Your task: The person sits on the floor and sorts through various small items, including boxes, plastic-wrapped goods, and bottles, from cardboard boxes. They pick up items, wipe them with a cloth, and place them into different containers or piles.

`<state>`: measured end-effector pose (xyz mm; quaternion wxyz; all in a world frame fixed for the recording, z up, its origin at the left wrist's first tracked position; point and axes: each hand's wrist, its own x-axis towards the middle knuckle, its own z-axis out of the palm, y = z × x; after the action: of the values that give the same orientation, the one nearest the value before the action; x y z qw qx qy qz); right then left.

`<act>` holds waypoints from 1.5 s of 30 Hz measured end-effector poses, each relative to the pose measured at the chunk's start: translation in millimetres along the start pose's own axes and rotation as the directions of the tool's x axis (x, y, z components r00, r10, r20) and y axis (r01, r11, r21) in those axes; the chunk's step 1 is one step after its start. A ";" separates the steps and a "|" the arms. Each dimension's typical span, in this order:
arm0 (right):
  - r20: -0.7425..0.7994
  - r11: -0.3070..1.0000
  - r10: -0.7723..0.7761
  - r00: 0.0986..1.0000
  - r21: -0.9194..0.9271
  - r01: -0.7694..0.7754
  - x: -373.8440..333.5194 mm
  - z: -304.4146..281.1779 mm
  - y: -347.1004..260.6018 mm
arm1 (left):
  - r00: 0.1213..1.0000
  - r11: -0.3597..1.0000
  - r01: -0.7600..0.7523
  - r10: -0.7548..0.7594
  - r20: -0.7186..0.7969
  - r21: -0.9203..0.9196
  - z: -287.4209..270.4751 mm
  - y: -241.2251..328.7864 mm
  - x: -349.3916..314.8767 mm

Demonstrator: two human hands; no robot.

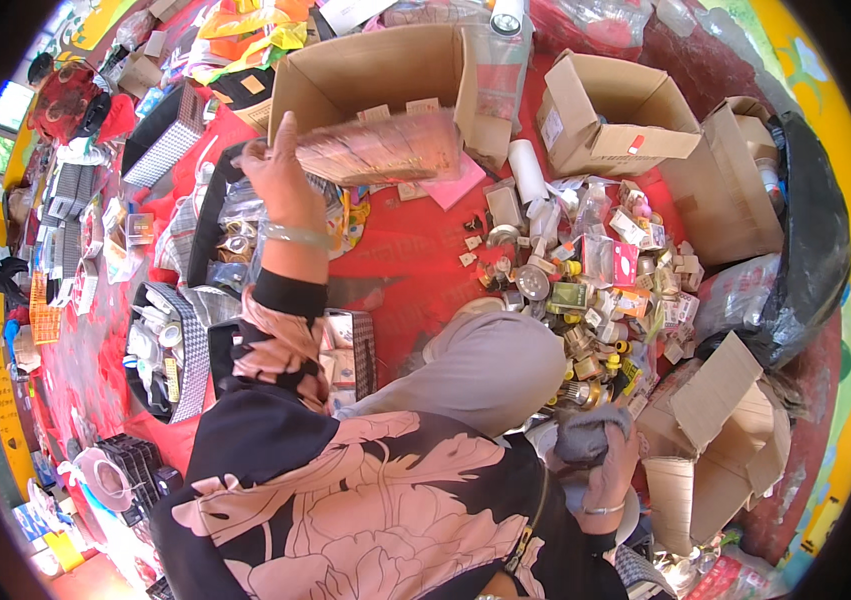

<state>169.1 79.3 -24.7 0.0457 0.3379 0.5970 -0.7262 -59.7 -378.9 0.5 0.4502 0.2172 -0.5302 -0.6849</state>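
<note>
Crumpled grey cloth (585,436): held in right hand (613,470).
Flat pinkish plastic packet (385,148): beside left hand (281,182); grip cannot be told.

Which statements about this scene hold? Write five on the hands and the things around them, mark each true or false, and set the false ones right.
1. The right hand holds a dark grey, soft-looking bundle. True.
2. The left hand lies flat on the floor. False: it is raised beside a flat, pinkish, rectangular packet.
3. A pale green, ring-shaped bangle circles the left wrist. True.
4. The crumpled black plastic sheeting is at the picture's left. False: it is toward the right.
5. A brown cardboard box at upper right stands open. True.
</note>
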 end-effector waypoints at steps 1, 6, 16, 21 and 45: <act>0.007 1.000 -0.012 1.000 -0.001 0.012 3.9 2.6 1.0 | 1.000 1.000 -0.012 0.012 0.008 -0.025 4.9 14.9 -14.6; 0.077 0.994 -0.056 0.995 0.102 0.048 15.6 15.6 3.1 | 0.863 0.763 0.479 -0.499 0.075 -0.433 23.6 9.6 -26.5; 0.082 0.995 -0.092 0.992 0.054 0.088 15.8 0.2 17.2 | 0.597 0.513 0.796 -0.576 0.559 -0.321 49.7 -48.4 69.3; 0.041 0.990 -0.139 0.989 0.032 0.138 7.8 -3.3 18.2 | 0.701 0.648 0.694 -0.508 0.501 -0.313 53.5 21.6 35.4; 0.104 0.984 -0.180 0.978 0.007 0.180 -15.0 -5.5 22.8 | 0.800 0.800 -0.314 -0.066 0.596 0.511 -73.4 -10.0 -109.5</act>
<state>193.7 72.7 -35.9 0.0114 0.2439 0.6230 -0.7432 48.1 -324.8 -53.6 0.2208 0.0858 -0.8407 -0.4870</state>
